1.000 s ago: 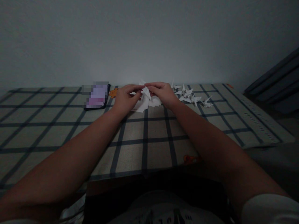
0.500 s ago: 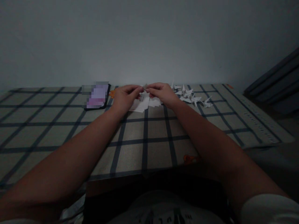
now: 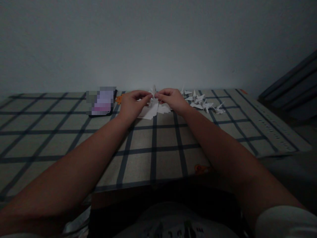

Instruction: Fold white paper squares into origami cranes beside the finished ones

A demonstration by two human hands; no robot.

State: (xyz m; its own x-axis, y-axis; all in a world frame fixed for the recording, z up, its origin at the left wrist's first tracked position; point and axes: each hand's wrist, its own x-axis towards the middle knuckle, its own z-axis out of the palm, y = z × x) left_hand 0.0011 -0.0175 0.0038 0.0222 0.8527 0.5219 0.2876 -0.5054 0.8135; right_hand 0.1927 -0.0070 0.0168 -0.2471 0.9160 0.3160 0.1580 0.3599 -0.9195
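Between my two hands is a small folded white paper (image 3: 153,90), its pointed tip sticking up above the fingertips. My left hand (image 3: 133,103) pinches it from the left with thumb and fingers. From the right, my right hand (image 3: 173,98) pinches the same paper. Its lower part is partly hidden by the fingers. Beneath the hands, white paper sheets (image 3: 150,113) lie overlapping on the checked tablecloth (image 3: 164,137). Several folded white paper cranes (image 3: 198,99) lie in a cluster just right of my right hand.
A phone (image 3: 102,101) with a lit, blurred screen stands or lies left of my left hand. An orange print (image 3: 120,99) shows beside it, and another orange mark (image 3: 201,169) is at the near table edge. A pale wall (image 3: 158,43) rises directly behind the table.
The folded paper now stands taller and shows more above the fingertips. My fingers have shifted slightly around it; the sheets, cranes and phone have stayed in place.
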